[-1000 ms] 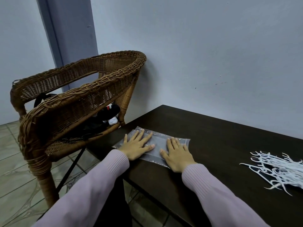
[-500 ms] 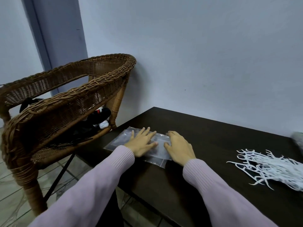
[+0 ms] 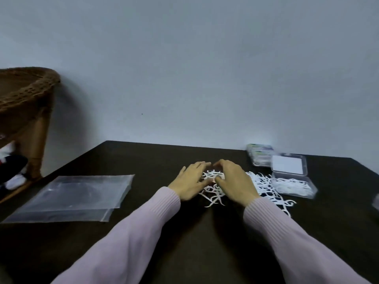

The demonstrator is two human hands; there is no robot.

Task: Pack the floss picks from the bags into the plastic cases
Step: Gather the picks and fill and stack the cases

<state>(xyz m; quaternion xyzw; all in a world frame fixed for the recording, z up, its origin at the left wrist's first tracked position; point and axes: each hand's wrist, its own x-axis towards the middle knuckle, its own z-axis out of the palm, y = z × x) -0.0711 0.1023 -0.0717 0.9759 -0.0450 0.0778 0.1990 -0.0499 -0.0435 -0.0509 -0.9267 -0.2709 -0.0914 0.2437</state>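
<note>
1. Floss picks (image 3: pixel 264 186) lie in a loose white heap on the dark worktop (image 3: pixel 184 242), right of centre; the picks cross one another at many angles, so the heap has no single heading, though it spreads mainly from left to right, from beneath the hands to the open case.
2. Left hand (image 3: pixel 189 181) rests on the left edge of the heap, palm down, fingers lightly bent and pointing away from the person toward the wall; whether its grip has closed on any pick cannot be told.
3. Right hand (image 3: pixel 233 181) lies just beside the left, palm down over the heap, fingers curved forward with tips close to those of the left hand; its grip likewise cannot be read, as the fingers hide the picks below.
4. Open plastic case (image 3: pixel 293 184) sits at the right end of the heap, its tray holding white picks, its clear lid (image 3: pixel 288 165) raised behind it with a white card inside.
5. Second case (image 3: pixel 259 154), blurred, stands behind and to the left of the open one, near the wall.
6. Empty clear bag (image 3: pixel 69 197) lies flat at the worktop's left side, well apart from the hands, long axis running left to right.
7. Wicker chair (image 3: pixel 26 93) stands beyond the worktop's left edge.
8. Pale lilac sleeves (image 3: pixel 131 238) cover both forearms.
</note>
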